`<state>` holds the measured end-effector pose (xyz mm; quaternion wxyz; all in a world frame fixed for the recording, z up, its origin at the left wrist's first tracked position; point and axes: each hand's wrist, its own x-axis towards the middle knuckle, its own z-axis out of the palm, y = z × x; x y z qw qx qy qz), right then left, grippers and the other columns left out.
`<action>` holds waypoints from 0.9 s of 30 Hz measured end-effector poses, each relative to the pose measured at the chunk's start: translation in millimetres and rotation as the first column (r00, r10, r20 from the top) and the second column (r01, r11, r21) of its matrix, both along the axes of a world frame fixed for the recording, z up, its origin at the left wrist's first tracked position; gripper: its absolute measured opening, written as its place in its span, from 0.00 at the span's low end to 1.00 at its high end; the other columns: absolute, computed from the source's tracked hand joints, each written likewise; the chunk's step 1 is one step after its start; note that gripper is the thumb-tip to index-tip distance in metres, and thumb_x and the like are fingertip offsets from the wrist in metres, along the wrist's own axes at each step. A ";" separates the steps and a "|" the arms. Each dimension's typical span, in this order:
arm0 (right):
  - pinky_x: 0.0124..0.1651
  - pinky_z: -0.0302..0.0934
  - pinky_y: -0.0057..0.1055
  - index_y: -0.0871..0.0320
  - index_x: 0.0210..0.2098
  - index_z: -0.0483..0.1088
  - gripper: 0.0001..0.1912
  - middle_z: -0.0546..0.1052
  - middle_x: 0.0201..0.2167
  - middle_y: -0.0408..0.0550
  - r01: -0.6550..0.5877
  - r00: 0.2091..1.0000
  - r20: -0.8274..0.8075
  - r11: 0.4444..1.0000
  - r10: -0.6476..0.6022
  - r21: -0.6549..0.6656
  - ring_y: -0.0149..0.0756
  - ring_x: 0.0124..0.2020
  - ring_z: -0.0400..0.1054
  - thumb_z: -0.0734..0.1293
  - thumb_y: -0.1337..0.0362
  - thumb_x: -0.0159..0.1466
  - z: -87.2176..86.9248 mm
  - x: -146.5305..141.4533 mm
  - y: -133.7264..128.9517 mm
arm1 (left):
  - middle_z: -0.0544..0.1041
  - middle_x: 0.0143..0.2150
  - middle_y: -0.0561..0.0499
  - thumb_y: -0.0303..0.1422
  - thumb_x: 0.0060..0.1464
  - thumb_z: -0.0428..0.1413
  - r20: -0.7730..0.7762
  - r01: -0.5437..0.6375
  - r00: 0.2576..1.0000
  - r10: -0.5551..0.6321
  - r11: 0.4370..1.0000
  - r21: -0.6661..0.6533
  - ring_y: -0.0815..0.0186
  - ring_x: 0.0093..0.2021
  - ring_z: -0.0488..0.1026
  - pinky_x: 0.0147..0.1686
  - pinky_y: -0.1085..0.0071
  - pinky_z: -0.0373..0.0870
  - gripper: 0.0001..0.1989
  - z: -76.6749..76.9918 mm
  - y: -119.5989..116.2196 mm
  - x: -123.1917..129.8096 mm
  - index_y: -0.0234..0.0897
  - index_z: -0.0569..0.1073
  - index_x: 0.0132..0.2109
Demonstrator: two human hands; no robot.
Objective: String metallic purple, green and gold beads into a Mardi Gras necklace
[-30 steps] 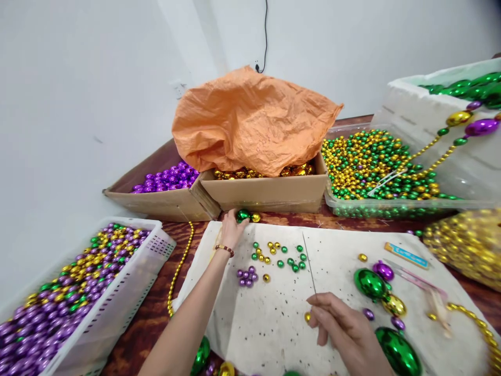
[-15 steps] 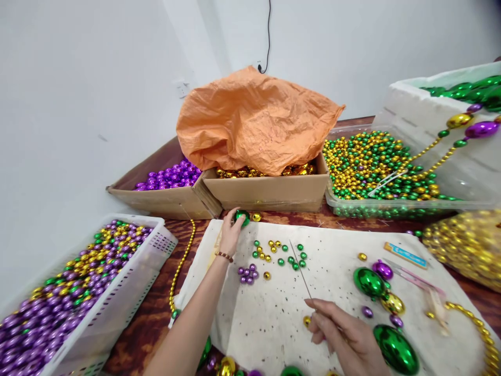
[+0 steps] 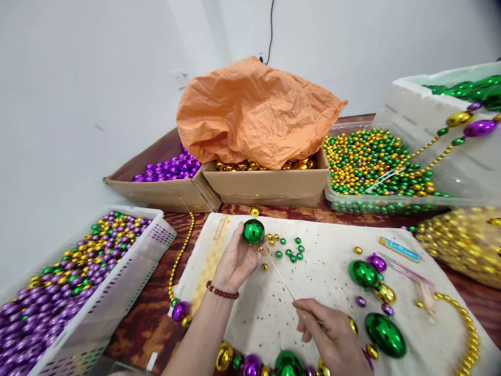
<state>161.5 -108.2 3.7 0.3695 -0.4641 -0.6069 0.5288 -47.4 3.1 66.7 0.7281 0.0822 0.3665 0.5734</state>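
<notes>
The bench [image 3: 135, 321] bore a white cloth [image 3: 332, 261]. Above it, the left hand [image 3: 237, 263] had its fingers clamped on a large green bead [image 3: 253, 231]; the right hand [image 3: 332, 334] pinched a thin rod [image 3: 279, 274], its end near the bead.

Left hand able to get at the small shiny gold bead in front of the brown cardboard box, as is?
Probably yes: the gold bead lies uncovered just beyond the left hand. But that hand holds a large shiny green bead, which would likely need setting down first.
</notes>
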 end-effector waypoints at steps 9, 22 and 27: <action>0.30 0.63 0.27 0.59 0.45 0.73 0.14 0.75 0.25 0.44 -0.010 0.999 0.036 1.000 0.011 -0.024 0.32 0.23 0.70 0.59 0.59 0.69 0.4 1.5 1.3 | 0.75 0.44 0.47 0.38 0.56 0.58 -0.055 0.019 0.998 -0.016 0.998 0.065 0.64 0.37 0.74 0.36 0.67 0.73 0.16 -2.1 -4.2 8.0 0.38 0.71 0.51; 0.26 0.59 0.25 0.59 0.41 0.73 0.14 0.75 0.26 0.45 0.076 0.980 -0.167 0.976 -0.111 -0.205 0.31 0.24 0.70 0.62 0.56 0.67 -10.3 -9.1 15.4 | 0.72 0.48 0.47 0.34 0.57 0.57 -0.317 0.150 0.946 -0.066 0.957 0.249 0.64 0.43 0.71 0.39 0.68 0.72 0.15 3.1 -14.6 32.6 0.41 0.72 0.51; 0.26 0.59 0.25 0.58 0.41 0.73 0.14 0.75 0.26 0.45 0.106 0.968 -0.205 0.975 -0.147 -0.197 0.31 0.24 0.69 0.61 0.56 0.68 -10.7 -13.5 16.6 | 0.71 0.49 0.49 0.34 0.59 0.55 -0.322 0.125 0.946 -0.033 0.955 0.269 0.64 0.45 0.71 0.42 0.68 0.71 0.14 3.4 -25.7 38.7 0.43 0.71 0.52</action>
